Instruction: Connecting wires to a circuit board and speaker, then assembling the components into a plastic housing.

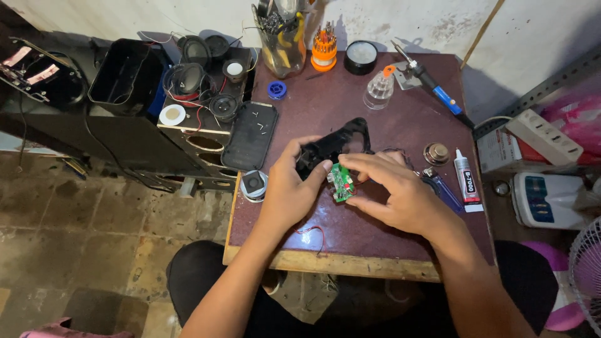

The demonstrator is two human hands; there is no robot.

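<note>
A small green circuit board [342, 182] sits between my two hands over the dark red table [325, 238]. My left hand [292, 188] grips a black plastic casing frame [341, 139] and touches the board's left edge. From the right, my right hand [394, 194] pinches the board with its thumb and fingers. A thin red wire [311, 230] lies on the table below my left wrist.
On the table: a soldering iron [432, 84], clear squeeze bottle [379, 89], glue tube [466, 178], lighter [441, 188], screwdriver set [324, 49], tool jar [283, 44], black tray with screws [251, 134]. Speaker parts [188, 81] sit left; a power strip [543, 134] lies right.
</note>
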